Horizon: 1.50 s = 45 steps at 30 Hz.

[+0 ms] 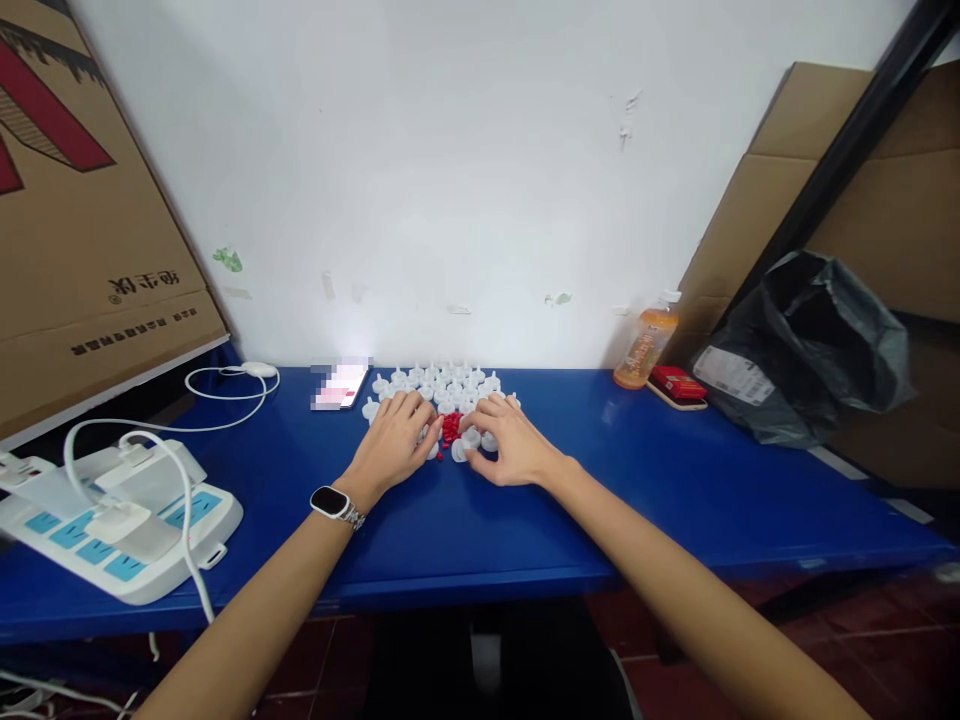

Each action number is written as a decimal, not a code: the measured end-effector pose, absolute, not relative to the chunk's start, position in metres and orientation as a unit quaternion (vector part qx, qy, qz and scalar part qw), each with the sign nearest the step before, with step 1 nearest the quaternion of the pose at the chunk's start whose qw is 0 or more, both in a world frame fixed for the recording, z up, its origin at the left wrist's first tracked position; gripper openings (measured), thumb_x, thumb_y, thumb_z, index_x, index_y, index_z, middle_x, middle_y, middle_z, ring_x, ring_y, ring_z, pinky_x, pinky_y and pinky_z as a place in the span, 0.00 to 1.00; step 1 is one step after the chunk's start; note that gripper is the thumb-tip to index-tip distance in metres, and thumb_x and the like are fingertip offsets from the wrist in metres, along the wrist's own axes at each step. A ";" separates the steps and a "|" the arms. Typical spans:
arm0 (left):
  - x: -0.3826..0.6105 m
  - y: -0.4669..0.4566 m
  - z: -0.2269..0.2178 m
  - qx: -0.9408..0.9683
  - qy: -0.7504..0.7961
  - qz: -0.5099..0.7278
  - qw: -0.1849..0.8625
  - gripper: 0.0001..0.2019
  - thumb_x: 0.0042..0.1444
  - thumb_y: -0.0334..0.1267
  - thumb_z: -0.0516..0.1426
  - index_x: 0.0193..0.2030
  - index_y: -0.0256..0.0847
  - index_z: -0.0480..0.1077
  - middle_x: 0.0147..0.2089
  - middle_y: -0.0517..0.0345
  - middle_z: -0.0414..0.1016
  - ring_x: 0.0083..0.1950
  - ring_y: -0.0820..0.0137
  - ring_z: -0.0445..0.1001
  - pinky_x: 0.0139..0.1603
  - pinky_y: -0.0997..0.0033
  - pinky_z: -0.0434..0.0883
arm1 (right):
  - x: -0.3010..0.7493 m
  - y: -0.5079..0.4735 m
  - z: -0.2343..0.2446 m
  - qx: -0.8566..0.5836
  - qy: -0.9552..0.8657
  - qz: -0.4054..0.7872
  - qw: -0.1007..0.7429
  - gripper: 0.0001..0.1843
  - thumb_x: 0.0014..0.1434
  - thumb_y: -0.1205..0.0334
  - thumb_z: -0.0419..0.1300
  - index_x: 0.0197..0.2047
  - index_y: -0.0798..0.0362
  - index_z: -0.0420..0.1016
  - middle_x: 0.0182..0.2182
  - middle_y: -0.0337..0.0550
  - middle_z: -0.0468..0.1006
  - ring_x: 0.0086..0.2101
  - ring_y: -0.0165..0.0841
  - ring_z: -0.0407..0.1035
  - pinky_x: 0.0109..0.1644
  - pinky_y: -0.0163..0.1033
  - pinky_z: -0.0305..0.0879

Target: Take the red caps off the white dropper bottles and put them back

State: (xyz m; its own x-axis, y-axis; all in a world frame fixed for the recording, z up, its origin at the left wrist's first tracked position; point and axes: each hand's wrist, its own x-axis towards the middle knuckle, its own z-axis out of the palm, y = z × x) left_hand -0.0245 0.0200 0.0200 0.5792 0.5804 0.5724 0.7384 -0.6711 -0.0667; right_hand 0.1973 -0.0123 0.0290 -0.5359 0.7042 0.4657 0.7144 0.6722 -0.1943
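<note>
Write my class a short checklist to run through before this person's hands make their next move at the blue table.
1. Red pieces lie between the hands: ok.
2. White pieces are grouped close by: ok, clustered around and beyond the hands.
3. Grip of the left hand and right hand is plain to see: cannot tell what either holds.
4. Drink bottle is capped and away from the hands: ok.
5. Cable is clear of the left forearm: cannot tell, they meet in this view.

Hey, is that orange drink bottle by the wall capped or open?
Capped: a white cap sits on top of the orange drink bottle.
</note>
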 end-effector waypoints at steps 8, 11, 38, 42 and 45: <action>-0.028 -0.001 0.027 -0.900 -0.318 -0.294 0.060 0.06 0.64 0.38 0.51 0.44 0.40 0.66 0.44 0.50 0.70 0.47 0.60 0.67 0.49 0.56 0.67 | 0.195 -0.016 0.023 -0.405 -0.863 0.052 0.297 0.16 0.60 0.48 0.64 0.44 0.50 0.77 0.36 0.44 0.75 0.41 0.38 0.65 0.49 0.45 0.58; -0.024 -0.003 0.025 -0.909 -0.266 -0.315 0.056 0.21 0.60 0.42 0.57 0.58 0.40 0.62 0.54 0.45 0.68 0.55 0.56 0.67 0.55 0.53 0.68 | 0.186 -0.015 0.022 -0.431 -0.789 0.163 0.407 0.14 0.61 0.49 0.63 0.39 0.52 0.78 0.32 0.41 0.76 0.36 0.34 0.66 0.43 0.40 0.61; -0.042 0.010 0.023 -0.827 -0.383 -0.401 -0.092 0.14 0.64 0.39 0.51 0.52 0.43 0.71 0.47 0.55 0.76 0.35 0.71 0.71 0.38 0.71 0.69 | 0.176 -0.022 0.012 -0.392 -0.892 -0.032 0.224 0.10 0.65 0.54 0.59 0.42 0.50 0.77 0.37 0.45 0.73 0.42 0.39 0.62 0.49 0.47 0.52; -0.038 0.007 0.025 -0.827 -0.405 -0.366 -0.130 0.11 0.63 0.40 0.51 0.49 0.43 0.71 0.42 0.59 0.77 0.28 0.75 0.68 0.33 0.73 0.67 | 0.174 -0.021 0.010 -0.394 -0.892 -0.032 0.221 0.09 0.67 0.57 0.57 0.41 0.51 0.77 0.36 0.45 0.73 0.42 0.38 0.62 0.49 0.47 0.51; -0.039 0.007 0.025 -0.821 -0.423 -0.357 -0.143 0.11 0.64 0.42 0.51 0.46 0.43 0.71 0.30 0.64 0.72 0.23 0.76 0.63 0.29 0.74 0.64 | 0.174 -0.021 0.011 -0.401 -0.886 -0.027 0.231 0.07 0.65 0.58 0.58 0.39 0.51 0.75 0.36 0.45 0.73 0.43 0.39 0.62 0.49 0.47 0.52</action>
